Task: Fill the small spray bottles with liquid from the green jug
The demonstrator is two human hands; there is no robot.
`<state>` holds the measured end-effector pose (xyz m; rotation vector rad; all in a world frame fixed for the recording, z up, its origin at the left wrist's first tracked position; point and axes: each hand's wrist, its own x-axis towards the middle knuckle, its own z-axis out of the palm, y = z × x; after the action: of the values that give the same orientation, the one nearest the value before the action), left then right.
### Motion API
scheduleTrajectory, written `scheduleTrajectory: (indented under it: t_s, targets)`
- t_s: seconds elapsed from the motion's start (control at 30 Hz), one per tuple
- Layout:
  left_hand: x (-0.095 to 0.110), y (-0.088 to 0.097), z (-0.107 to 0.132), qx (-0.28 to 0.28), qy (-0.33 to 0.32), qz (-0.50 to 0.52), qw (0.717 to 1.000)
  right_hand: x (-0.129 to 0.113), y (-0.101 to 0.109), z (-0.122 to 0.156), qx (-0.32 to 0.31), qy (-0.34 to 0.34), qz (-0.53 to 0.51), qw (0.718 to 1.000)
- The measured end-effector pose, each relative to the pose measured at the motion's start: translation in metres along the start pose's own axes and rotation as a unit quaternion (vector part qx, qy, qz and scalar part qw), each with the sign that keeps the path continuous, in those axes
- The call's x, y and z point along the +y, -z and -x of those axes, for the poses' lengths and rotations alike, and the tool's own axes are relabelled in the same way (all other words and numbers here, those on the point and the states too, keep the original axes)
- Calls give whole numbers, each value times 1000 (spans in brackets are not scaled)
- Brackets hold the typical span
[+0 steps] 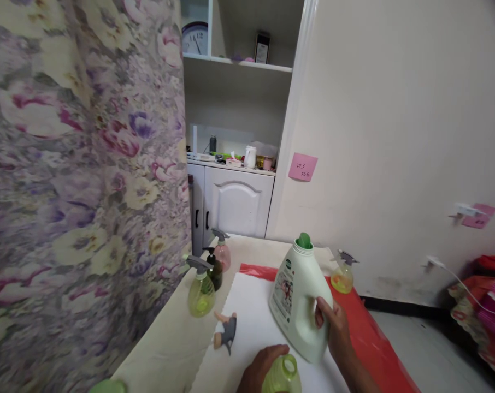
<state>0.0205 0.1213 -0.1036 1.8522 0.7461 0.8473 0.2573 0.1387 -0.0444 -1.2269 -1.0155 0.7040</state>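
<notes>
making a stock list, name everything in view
jug: 1, pale green, lower centre
open bottle: 1, yellowish, bottom
spray bottles: 3, two yellowish, one pink, table
pump bottle: 1, dark, table left
sheets: 2, white over red, table
spray head: 1, grey, on white sheet
round object: 1, green, bottom left
table: 1, cream, bottom
curtain: 1, floral, left
cabinet: 1, white, back
clock: 1, white, cabinet
small items: several, mixed, cabinet
wall: 1, pale, right
notes: 2, pink, wall
fittings: 2, white, wall
fabrics: several, reddish, right
right hand: 1, bare, on jug
left hand: 1, bare, around open bottle
</notes>
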Motion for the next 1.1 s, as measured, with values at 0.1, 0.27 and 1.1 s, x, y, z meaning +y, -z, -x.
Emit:
scheduleTrajectory:
  t_s: [0.1, 0.27, 1.1]
  targets:
    - [13, 1, 1, -3, 40, 3, 999, -18, 14, 5, -1, 0, 16, 1000]
    - [30, -1, 2, 26, 64, 6, 998, -57, 50, 23, -10, -5, 64, 998]
    - [57, -13, -14, 73, 0, 161, 984, -145, 112, 90, -304, -66, 380, 871]
